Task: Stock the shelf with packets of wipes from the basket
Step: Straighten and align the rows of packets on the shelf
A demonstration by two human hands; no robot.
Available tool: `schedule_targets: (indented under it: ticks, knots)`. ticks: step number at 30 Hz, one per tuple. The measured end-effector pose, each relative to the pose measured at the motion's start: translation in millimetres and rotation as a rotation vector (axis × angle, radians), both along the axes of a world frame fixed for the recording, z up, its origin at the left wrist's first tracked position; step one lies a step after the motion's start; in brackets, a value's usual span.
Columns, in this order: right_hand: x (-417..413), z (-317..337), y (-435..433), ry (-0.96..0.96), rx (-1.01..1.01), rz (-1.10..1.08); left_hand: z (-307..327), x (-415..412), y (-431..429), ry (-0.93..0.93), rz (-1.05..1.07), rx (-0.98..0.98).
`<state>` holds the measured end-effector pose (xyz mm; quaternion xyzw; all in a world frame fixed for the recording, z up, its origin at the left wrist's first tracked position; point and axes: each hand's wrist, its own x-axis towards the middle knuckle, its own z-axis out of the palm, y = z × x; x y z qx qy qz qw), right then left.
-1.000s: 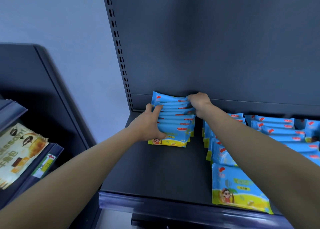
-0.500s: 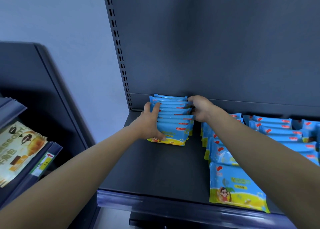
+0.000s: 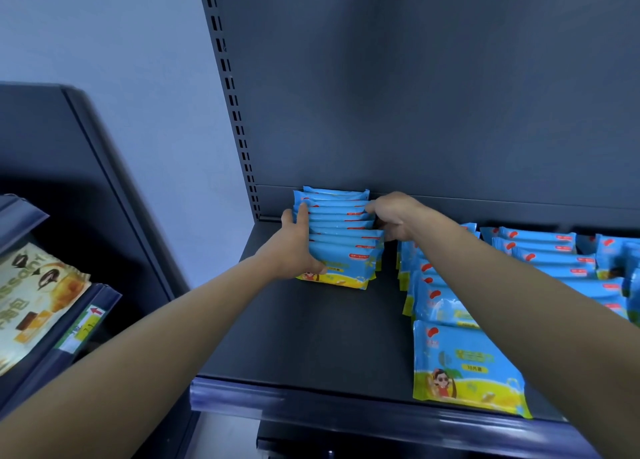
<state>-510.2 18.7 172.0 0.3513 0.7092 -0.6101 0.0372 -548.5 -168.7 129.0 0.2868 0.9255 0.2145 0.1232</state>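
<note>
Left hand (image 3: 296, 250) clasps left end of wipes packets (image 3: 343, 247), which stand in a row at back-left of shelf (image 3: 294, 337). Right hand (image 3: 391, 216) grips right end. Packets likely light, soft, slick film. Best squeezed from both ends, or row fans apart.

Left hand (image 3: 294, 247) and right hand (image 3: 391, 216) clasp the wipes row (image 3: 343, 240) on the shelf (image 3: 304, 330).

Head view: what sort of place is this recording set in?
Probably a shop aisle: a dark metal shelf on a slotted upright, rows of identical blue wipe packets, and a price label on the neighbouring shelf.
</note>
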Motion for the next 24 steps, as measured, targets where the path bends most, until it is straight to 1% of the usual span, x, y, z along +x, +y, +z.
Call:
schedule_targets:
  ticks: [4,7,9,13,19,24]
  knots:
    - [4.3,5.0,-6.2,-0.053,-0.029,0.026,-0.3,0.8,0.1,0.021,0.021,-0.008]
    - [3.1,3.0,-13.2,0.031,-0.159,-0.087,0.9,1.9,-0.1,-0.005,0.022,0.005]
    - [2.2,2.0,-18.0,0.043,-0.197,-0.147,1.5,3.1,-1.0,-0.017,0.026,0.013]
    - [5.2,4.5,-19.3,0.049,-0.172,-0.164,-0.5,6.6,-2.0,0.018,0.037,0.035]
    - [10.9,10.6,-15.2,0.085,-0.171,-0.127,-1.6,11.4,-1.8,0.028,0.036,0.070]
    - [13.8,17.2,-10.1,0.138,-0.047,-0.098,0.0,11.1,-4.5,0.054,0.006,-0.019]
